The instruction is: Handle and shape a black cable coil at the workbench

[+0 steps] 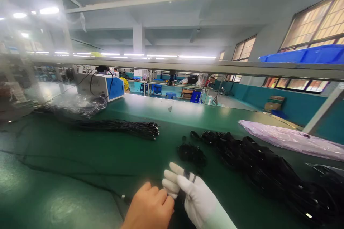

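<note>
The gloved right hand (195,195) is clamped around a small black cable coil (187,177), and the bare left hand (150,207) pinches its end, low on the green table (80,157). Just beyond the coil lies another coiled cable (191,153); a row of coils (263,171) stretches to its right, and a straight cable bundle (120,127) lies farther left.

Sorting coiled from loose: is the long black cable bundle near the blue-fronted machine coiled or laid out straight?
Laid out straight: the black cable bundle stretches lengthwise across the green table, its ends together at the right.

My bare left hand (149,207) and white-gloved right hand (193,195) meet over the green table (80,171), pinching a coiled black cable (186,180). A row of coiled cables (263,168) lies to my right, a straight cable bundle (120,127) ahead.
</note>
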Motion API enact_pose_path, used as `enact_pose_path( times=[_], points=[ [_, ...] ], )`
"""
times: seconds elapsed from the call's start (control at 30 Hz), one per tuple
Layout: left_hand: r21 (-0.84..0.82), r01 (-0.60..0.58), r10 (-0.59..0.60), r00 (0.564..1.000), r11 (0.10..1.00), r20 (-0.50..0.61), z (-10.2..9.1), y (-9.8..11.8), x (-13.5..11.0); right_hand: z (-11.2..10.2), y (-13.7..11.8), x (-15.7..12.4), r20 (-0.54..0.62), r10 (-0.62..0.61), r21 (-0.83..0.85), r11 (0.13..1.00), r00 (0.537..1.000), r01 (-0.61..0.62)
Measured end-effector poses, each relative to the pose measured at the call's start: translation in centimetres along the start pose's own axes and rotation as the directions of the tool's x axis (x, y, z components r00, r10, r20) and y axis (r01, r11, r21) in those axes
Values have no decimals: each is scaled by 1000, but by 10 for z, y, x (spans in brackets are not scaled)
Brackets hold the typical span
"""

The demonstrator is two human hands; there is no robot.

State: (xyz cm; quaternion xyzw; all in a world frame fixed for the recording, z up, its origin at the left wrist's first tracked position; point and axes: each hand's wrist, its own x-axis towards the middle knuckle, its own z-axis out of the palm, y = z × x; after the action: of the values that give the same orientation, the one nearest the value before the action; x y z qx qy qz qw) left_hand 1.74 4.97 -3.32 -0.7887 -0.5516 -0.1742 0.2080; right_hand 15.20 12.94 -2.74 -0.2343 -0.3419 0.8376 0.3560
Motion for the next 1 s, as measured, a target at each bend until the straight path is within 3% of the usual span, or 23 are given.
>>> enact_pose_path(
  times=[0.07, 0.17, 0.3, 0.4, 0.47, 0.53, 0.6, 0.67, 0.73, 0.8, 0.87, 0.93, 1.0],
  points=[
    [37, -155, 156, 987, 987, -41, -12, -12, 8, 3, 7, -1, 81, 35, -55, 998, 996, -30],
    [-5, -288, 288, 956, 958, 50, -35, -31, 21, 6, 15, -4, 206, 112, -69, 993, 972, -100],
    [-160, -263, 291, 939, 951, 182, -50, -47, 31, 9, 16, -8, 401, 203, -27, 977, 893, -210],
    [-280, -193, 262, 937, 940, 232, -43, -50, 31, 13, 12, -10, 488, 301, -41, 946, 819, -322],
    [-347, -139, 237, 936, 928, 260, -37, -53, 30, 17, 9, -11, 482, 373, -91, 921, 793, -378],
    [-398, -112, 212, 953, 911, 218, -34, -57, 29, 20, 7, -13, 427, 415, -116, 906, 803, -406],
    [-406, -85, 135, 986, 910, 96, -36, -62, 26, 21, 4, -14, 393, 431, -100, 898, 812, -428],
    [-380, -63, 51, 998, 923, -41, -39, -63, 23, 21, 2, -15, 418, 436, -82, 892, 797, -445],
    [-338, -78, 57, 996, 938, -70, -42, -59, 19, 20, 0, -14, 434, 417, -137, 907, 799, -398],
    [-298, -158, 171, 985, 941, 16, -44, -52, 19, 19, 1, -13, 425, 385, -232, 921, 819, -313],
    [-275, -188, 244, 952, 943, 186, -47, -46, 24, 16, 3, -12, 404, 376, -289, 917, 834, -274],
    [-322, -109, 224, 911, 941, 346, -51, -46, 33, 12, 8, -13, 395, 416, -271, 905, 819, -329],
    [-459, 105, 145, 867, 882, 477, -53, -50, 39, 8, 13, -14, 431, 433, -231, 901, 792, -367]
  ],
)
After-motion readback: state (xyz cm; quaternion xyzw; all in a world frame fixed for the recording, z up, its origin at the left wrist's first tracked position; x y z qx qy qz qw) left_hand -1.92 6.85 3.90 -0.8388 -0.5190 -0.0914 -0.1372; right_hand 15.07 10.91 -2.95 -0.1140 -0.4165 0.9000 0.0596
